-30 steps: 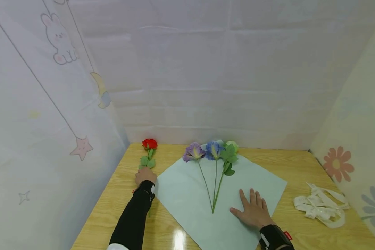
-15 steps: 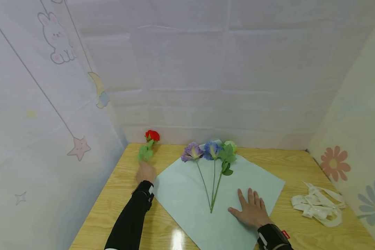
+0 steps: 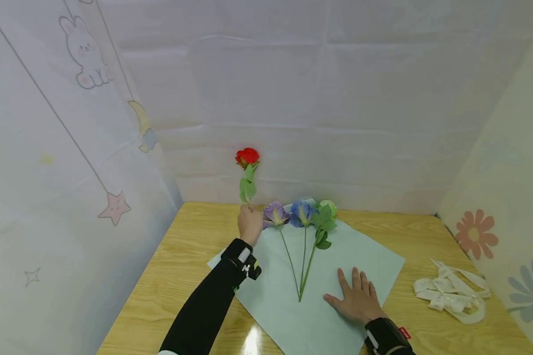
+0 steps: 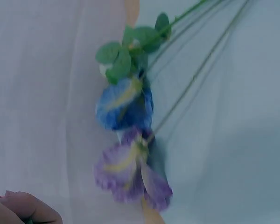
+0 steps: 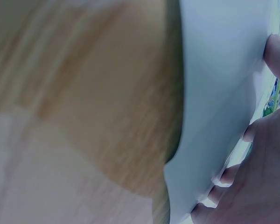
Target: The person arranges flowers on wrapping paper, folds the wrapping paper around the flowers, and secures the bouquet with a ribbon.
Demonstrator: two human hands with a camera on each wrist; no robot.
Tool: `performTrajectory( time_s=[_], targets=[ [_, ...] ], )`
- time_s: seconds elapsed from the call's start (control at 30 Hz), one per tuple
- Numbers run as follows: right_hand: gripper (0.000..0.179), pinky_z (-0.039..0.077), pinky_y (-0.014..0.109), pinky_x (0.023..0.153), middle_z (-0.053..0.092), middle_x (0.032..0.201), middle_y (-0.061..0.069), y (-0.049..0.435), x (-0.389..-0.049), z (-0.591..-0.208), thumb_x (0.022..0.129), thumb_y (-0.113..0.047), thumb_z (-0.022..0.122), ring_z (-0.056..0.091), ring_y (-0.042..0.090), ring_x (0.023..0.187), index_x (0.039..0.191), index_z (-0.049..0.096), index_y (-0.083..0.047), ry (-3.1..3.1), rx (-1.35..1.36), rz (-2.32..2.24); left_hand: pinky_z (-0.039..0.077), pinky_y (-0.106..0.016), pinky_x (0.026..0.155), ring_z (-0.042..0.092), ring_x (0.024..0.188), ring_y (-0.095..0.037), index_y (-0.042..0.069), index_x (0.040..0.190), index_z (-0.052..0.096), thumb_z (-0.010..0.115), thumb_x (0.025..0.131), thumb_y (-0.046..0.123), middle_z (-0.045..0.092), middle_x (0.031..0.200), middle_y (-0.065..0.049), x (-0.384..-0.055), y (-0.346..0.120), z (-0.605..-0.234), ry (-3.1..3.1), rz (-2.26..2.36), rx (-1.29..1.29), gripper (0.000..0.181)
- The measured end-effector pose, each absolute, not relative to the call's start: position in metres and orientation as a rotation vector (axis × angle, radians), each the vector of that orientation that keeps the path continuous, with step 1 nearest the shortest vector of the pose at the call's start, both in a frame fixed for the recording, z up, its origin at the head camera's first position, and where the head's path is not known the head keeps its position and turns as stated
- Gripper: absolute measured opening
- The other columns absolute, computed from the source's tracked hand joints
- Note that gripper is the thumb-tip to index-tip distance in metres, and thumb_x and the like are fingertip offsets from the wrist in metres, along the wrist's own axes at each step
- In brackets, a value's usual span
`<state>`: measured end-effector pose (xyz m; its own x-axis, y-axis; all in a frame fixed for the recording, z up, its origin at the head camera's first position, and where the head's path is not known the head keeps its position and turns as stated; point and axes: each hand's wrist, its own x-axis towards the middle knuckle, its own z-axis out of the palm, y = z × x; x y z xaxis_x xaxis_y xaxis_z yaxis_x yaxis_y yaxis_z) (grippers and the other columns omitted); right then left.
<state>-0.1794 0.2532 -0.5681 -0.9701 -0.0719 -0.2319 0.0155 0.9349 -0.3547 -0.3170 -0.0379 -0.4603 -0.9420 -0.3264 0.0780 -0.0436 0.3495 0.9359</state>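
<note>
My left hand [image 3: 250, 224] grips the stem of a red rose [image 3: 247, 157] and holds it upright over the back left part of a pale blue-green wrapping sheet [image 3: 266, 291]. In the left wrist view only the curled fingers [image 4: 25, 207] show at the lower left corner. A purple flower [image 4: 130, 168], a blue flower [image 3: 303, 213] and a pale green-white flower [image 3: 329, 206] with green leaves lie on the sheet, stems meeting near its middle. My right hand [image 3: 357, 298] rests flat on the sheet, fingers spread, right of the stems.
A loose heap of white ribbon [image 3: 455, 291] lies on the wooden table [image 3: 160, 296] at the right. A white curtain [image 3: 337, 123] closes off the back, with printed cloth at both sides.
My left hand has lifted the red rose off the table at the left and carried it up and right, over the sheet's edge. The right hand has stayed in place.
</note>
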Motion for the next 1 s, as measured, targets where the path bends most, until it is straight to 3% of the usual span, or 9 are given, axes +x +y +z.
performTrajectory(
  time_s=[0.23,0.33,0.43,0.53,0.57,0.63,0.7,0.9,1.0],
  targets=[
    [0.105,0.002,0.075,0.112,0.006,0.159,0.043,0.257,-0.183,-0.573,0.09,-0.076,0.053,0.001,0.064,0.144,0.158,0.03,0.001,2.875,-0.029,-0.528,0.028,-0.04,0.068,0.035,0.067,-0.023,-0.001,0.113,0.049,0.029,0.111,0.017,0.047,0.085,-0.014,-0.312,0.042,-0.472,-2.435,-1.793,0.003,0.027],
    [0.106,0.004,0.075,0.112,0.008,0.159,0.042,0.253,-0.181,-0.575,0.089,-0.077,0.053,0.003,0.063,0.145,0.158,0.031,0.0,2.871,-0.011,-0.516,0.036,-0.036,0.062,0.042,0.061,-0.02,-0.003,0.127,0.048,0.031,0.111,0.016,0.054,0.088,-0.017,-0.309,0.062,-0.487,-2.504,-1.866,-0.042,0.031],
    [0.105,0.006,0.076,0.112,0.009,0.158,0.043,0.247,-0.178,-0.575,0.089,-0.076,0.055,0.005,0.064,0.144,0.158,0.032,0.0,2.862,0.0,-0.504,0.039,-0.034,0.053,0.048,0.053,-0.02,-0.004,0.128,0.051,0.036,0.109,0.015,0.06,0.081,-0.017,-0.306,0.07,-0.507,-2.627,-1.835,-0.049,0.031],
    [0.102,0.007,0.076,0.112,0.01,0.158,0.043,0.242,-0.176,-0.573,0.09,-0.073,0.057,0.006,0.064,0.144,0.158,0.032,0.0,2.857,-0.003,-0.511,0.029,-0.033,0.048,0.038,0.046,-0.018,-0.001,0.091,0.058,0.043,0.104,0.012,0.048,0.063,-0.007,-0.304,0.071,-0.524,-2.731,-1.707,-0.016,0.024],
    [0.101,0.007,0.075,0.112,0.01,0.158,0.043,0.242,-0.176,-0.572,0.09,-0.072,0.057,0.006,0.064,0.144,0.158,0.032,-0.001,2.857,-0.001,-0.509,0.025,-0.034,0.048,0.032,0.045,-0.017,0.004,0.077,0.053,0.045,0.102,0.012,0.04,0.056,-0.004,-0.304,0.071,-0.529,-2.767,-1.628,-0.012,0.028],
    [0.101,0.006,0.075,0.112,0.01,0.158,0.043,0.241,-0.175,-0.57,0.091,-0.072,0.057,0.006,0.064,0.144,0.158,0.033,-0.001,2.859,0.004,-0.506,0.02,-0.035,0.049,0.024,0.046,-0.017,0.011,0.062,0.042,0.05,0.1,0.012,0.029,0.054,-0.001,-0.305,0.07,-0.538,-2.815,-1.503,0.009,0.038],
    [0.1,0.006,0.075,0.112,0.01,0.158,0.042,0.239,-0.174,-0.57,0.091,-0.071,0.057,0.006,0.064,0.144,0.158,0.033,-0.001,2.861,0.009,-0.5,0.019,-0.036,0.048,0.023,0.046,-0.018,0.016,0.058,0.033,0.054,0.097,0.011,0.025,0.053,0.0,-0.307,0.067,-0.545,-2.857,-1.385,0.025,0.045],
    [0.101,0.007,0.074,0.113,0.011,0.158,0.042,0.24,-0.175,-0.574,0.09,-0.072,0.056,0.007,0.063,0.144,0.158,0.033,-0.001,2.885,0.012,-0.481,0.028,-0.035,0.043,0.038,0.043,-0.019,0.019,0.053,0.037,0.065,0.097,0.019,0.036,0.05,0.0,-0.311,0.062,-0.564,-2.974,-1.09,0.026,0.052],
    [0.101,0.008,0.074,0.113,0.013,0.158,0.042,0.24,-0.174,-0.575,0.09,-0.072,0.056,0.008,0.063,0.144,0.157,0.034,-0.001,2.89,0.007,-0.48,0.029,-0.033,0.041,0.04,0.042,-0.018,0.019,0.053,0.037,0.068,0.097,0.024,0.035,0.048,0.001,-0.311,0.06,-0.572,-3.015,-1.005,0.008,0.054]
  ],
)
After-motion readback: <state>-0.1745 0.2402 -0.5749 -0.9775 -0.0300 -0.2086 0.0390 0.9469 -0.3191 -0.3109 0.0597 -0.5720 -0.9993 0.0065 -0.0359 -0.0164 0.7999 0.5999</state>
